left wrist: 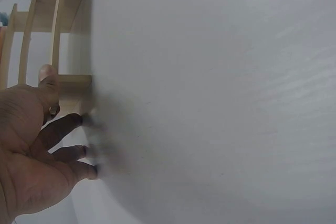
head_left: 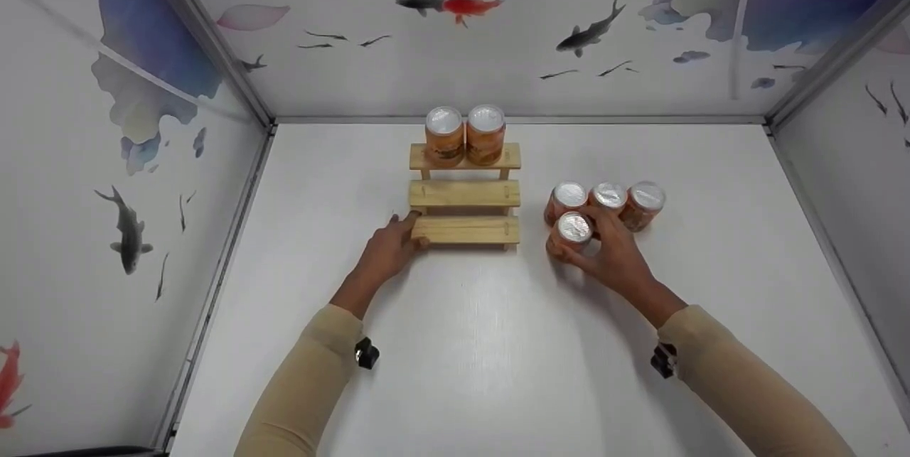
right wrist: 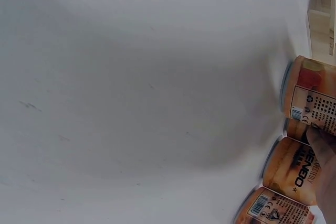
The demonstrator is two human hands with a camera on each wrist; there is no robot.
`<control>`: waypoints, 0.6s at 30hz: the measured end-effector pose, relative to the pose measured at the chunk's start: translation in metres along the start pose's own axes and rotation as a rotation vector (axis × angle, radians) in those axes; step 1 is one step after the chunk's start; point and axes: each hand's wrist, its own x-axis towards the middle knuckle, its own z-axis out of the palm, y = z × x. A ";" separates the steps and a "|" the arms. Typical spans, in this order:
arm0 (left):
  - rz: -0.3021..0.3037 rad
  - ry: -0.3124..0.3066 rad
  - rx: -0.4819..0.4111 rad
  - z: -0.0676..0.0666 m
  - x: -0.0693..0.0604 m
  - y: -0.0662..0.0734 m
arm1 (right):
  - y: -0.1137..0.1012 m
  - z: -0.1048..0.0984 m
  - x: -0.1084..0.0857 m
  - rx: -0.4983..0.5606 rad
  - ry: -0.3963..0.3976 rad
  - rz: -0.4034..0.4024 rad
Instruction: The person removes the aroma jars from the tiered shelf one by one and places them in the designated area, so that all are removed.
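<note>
A three-step wooden display stand [head_left: 466, 193] stands near the back of the white table. My left hand [head_left: 393, 247] holds the left end of its lowest step; in the left wrist view the thumb [left wrist: 48, 74] lies on the step's edge. Two orange-labelled cans with silver lids, a left one [head_left: 445, 137] and a right one [head_left: 486, 136], stand side by side on the top step. To the right of the stand, my right hand [head_left: 615, 251] grips the front can [head_left: 573, 229] between thumb and fingers. Behind it several like cans [head_left: 643, 205] stand close together in a row.
White panels with painted fish [head_left: 586, 34] enclose the table [head_left: 462, 357] at the back and both sides. A metal edge strip [head_left: 341, 120] runs along the back. Small black devices [head_left: 367, 353] sit at both wrists.
</note>
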 end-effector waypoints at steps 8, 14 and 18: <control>-0.015 0.001 -0.008 0.001 0.002 -0.001 | -0.004 -0.004 0.001 -0.040 -0.003 -0.004; -0.023 -0.001 -0.002 0.001 0.002 -0.001 | -0.009 -0.008 0.004 -0.084 -0.002 -0.003; -0.019 -0.001 0.002 0.000 0.002 -0.001 | -0.013 -0.011 0.006 -0.121 0.005 -0.009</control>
